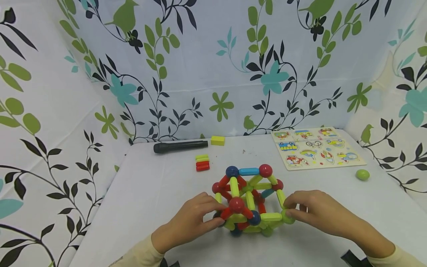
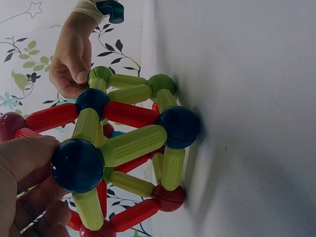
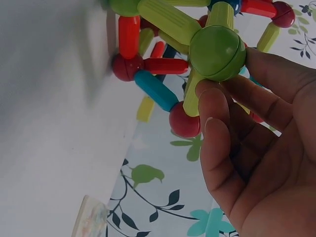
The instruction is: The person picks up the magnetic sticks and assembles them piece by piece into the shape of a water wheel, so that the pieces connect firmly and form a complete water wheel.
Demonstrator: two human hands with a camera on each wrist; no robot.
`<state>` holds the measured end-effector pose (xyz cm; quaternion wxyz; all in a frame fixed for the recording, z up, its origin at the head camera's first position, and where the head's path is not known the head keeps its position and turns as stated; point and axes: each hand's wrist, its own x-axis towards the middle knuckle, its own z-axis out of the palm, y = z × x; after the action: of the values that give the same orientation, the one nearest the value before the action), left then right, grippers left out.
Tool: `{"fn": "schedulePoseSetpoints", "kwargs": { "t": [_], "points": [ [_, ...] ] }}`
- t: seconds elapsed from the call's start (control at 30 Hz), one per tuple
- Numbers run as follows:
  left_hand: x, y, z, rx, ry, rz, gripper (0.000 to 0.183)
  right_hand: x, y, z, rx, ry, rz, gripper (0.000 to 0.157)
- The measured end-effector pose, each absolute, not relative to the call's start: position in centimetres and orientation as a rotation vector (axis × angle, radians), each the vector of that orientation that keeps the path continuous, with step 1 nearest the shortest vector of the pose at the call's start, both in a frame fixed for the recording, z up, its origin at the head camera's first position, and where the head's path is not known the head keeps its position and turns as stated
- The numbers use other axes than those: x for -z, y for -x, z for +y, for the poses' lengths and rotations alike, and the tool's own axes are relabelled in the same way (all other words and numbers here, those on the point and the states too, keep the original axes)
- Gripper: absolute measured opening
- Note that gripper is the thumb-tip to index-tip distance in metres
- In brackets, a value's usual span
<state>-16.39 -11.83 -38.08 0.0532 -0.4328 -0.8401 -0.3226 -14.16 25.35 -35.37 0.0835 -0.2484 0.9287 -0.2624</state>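
Note:
A ball-and-rod building-toy structure (image 1: 249, 217) stands on the white table, made of red, dark blue and green balls joined by lime, red and blue rods. On its left side my left hand (image 1: 201, 213) pinches a dark blue ball (image 2: 78, 165) between thumb and fingers. At the opposite side my right hand (image 1: 317, 210) holds a green ball (image 3: 217, 53) at a lower corner, thumb and fingertips against it. A red ball (image 1: 265, 170) and a dark blue ball joined by a blue rod (image 1: 249, 171) form the top.
Behind the structure lie short lime and red rods (image 1: 202, 163), a black microphone-like stick (image 1: 180, 146) and a yellow block (image 1: 218, 140). A picture puzzle board (image 1: 317, 148) rests at the back right, with a loose green ball (image 1: 362, 174) near it. Patterned cloth (image 1: 200, 85) hangs around the table.

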Motion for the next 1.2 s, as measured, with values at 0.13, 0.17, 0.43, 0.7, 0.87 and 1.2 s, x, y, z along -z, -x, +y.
{"fn": "schedulePoseSetpoints", "kwargs": {
  "t": [0.13, 0.17, 0.43, 0.7, 0.87, 1.2],
  "points": [
    [38.35, 16.47, -11.87, 0.991, 1.325, -2.537, 0.03, 35.45, 14.23, 25.37, 0.783, 0.742, 2.769, 0.02],
    [38.4, 16.48, -11.88, 0.994, 1.327, -2.533, 0.03, 35.46, 14.25, 25.37, 0.783, 0.742, 2.768, 0.02],
    [38.57, 16.47, -11.91, 1.012, 1.321, -2.53, 0.031, 35.47, 14.36, 25.42, 0.793, 0.723, 2.747, 0.021],
    [38.52, 16.38, -11.85, 1.013, 1.315, -2.545, 0.031, 35.56, 14.4, 25.48, 0.798, 0.705, 2.733, 0.021],
    [38.54, 16.37, -11.83, 1.018, 1.314, -2.545, 0.031, 35.45, 14.44, 25.53, 0.797, 0.689, 2.732, 0.02],
    [38.39, 16.56, -11.96, 1.028, 1.351, -2.538, 0.03, 35.4, 14.52, 25.56, 0.808, 0.703, 2.728, 0.021]
  ]
}}
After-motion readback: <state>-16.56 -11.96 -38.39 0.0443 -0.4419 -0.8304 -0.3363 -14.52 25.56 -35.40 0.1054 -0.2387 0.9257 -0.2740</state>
